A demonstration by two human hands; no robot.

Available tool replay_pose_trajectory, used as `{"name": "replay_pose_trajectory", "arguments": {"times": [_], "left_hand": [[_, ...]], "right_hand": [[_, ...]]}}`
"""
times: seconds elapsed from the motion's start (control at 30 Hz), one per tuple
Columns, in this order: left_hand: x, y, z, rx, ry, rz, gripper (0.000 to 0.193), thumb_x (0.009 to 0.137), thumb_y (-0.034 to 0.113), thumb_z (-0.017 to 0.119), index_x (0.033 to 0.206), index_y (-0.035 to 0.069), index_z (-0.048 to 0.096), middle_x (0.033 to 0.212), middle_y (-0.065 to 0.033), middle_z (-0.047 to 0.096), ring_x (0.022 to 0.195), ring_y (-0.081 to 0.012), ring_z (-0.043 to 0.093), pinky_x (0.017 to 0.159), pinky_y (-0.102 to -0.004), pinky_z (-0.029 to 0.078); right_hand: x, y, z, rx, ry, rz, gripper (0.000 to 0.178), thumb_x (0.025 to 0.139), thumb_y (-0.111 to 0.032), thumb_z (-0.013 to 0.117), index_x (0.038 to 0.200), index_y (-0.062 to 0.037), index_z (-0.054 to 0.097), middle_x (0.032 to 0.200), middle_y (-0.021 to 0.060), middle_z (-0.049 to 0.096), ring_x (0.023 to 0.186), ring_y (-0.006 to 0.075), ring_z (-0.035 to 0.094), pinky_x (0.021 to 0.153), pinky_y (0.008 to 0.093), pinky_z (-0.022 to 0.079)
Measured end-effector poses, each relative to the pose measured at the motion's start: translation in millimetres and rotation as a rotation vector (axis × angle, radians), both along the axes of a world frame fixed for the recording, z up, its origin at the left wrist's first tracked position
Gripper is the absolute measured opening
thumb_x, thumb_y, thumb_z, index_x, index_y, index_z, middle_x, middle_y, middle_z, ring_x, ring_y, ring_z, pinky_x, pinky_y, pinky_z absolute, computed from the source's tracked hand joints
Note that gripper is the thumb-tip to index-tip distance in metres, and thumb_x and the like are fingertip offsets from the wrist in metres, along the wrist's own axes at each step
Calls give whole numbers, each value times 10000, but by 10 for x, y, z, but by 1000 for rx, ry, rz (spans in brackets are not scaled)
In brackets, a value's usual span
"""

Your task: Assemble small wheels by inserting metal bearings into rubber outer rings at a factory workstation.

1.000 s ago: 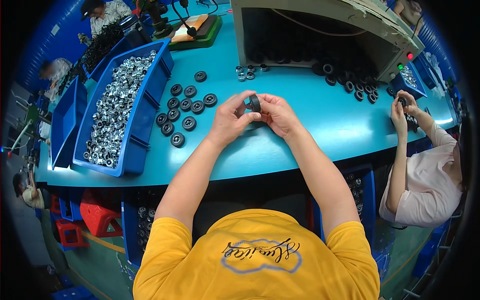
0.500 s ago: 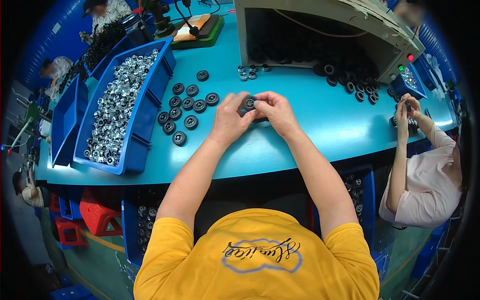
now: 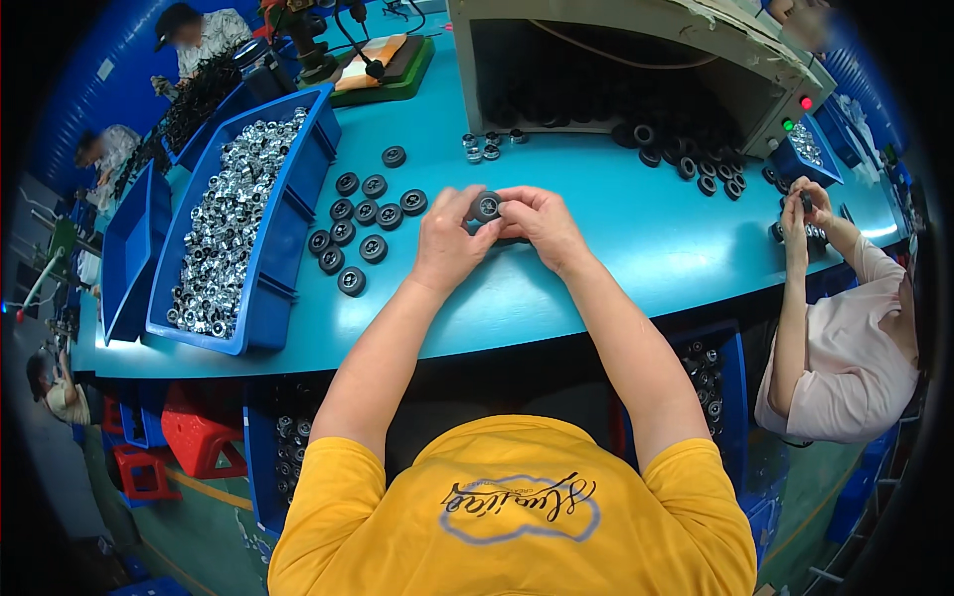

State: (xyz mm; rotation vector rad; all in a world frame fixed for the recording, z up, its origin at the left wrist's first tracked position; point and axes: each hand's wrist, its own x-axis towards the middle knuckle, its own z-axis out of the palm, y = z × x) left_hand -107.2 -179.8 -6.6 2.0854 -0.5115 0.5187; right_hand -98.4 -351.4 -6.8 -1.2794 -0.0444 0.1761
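A small black toy wheel [image 3: 486,207] with a spoked hub is held up between my two hands over the teal table. My left hand [image 3: 449,238] grips its left side, fingers curled around it. From the other side, my right hand [image 3: 542,226] pinches its edge with thumb and fingers. Something dark, partly hidden, shows beneath the fingers of my right hand. Left of my hands lie several finished-looking wheels [image 3: 374,248] with hubs in them. Beyond my hands stands a small group of silver hubs [image 3: 473,155].
A blue bin [image 3: 238,340] full of silver hubs stands at the left, beside another blue bin [image 3: 126,248]. At the back, a metal box [image 3: 616,127] with an open front holds black tires [image 3: 686,167]. A co-worker [image 3: 845,338] handles a wheel at the right.
The view has shifted slightly. My hands still hold the wheel in nearly the same place, and its hub face has turned a little in my fingers.
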Motion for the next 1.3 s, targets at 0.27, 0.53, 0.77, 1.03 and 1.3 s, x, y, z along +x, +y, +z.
{"name": "replay_pose_trajectory", "arguments": {"times": [0.27, 0.53, 0.77, 1.03, 1.3], "left_hand": [[51, -16, -69, 152, -226, 5, 457, 741, 93, 838, 1168, 41, 686, 883, -81, 607, 735, -205, 586, 641, -317, 506], [16, 41, 29, -59, 80, -86, 387, 816, 254, 840, 1126, 68, 705, 866, -81, 608, 759, -233, 582, 671, -340, 495], [41, 42, 20, 31, -22, -87, 403, 806, 286, 840, 1115, 65, 704, 875, -84, 616, 793, -243, 591, 697, -353, 496], [18, -65, 49, 110, -68, -93, 362, 826, 180, 795, 1144, 43, 687, 899, -102, 615, 811, -253, 599, 709, -351, 488], [-2, -112, -18, 76, 89, -74, 420, 844, 115, 797, 1234, 28, 669, 936, -68, 605, 799, -198, 589, 710, -327, 493]], "right_hand": [[8, -34, -52, -105, -32, 4, 234, 917, -54, 642, 1116, 56, 696, 982, 110, 730, 810, 162, 721, 751, 292, 610], [12, -35, 39, 51, 59, 21, 252, 1004, -213, 649, 1103, 6, 721, 947, 71, 718, 825, 125, 689, 733, 266, 590], [69, -63, -115, 51, -41, 41, 253, 994, -232, 669, 1092, -5, 728, 906, 34, 699, 790, 99, 649, 705, 238, 551], [-68, -39, 59, -142, -73, -44, 281, 939, -186, 720, 1139, 10, 692, 903, 47, 706, 759, 95, 669, 663, 257, 533], [72, -71, -226, -128, -178, -49, 210, 919, -115, 684, 1094, 1, 691, 837, 44, 680, 692, 91, 627, 616, 255, 528]]}}
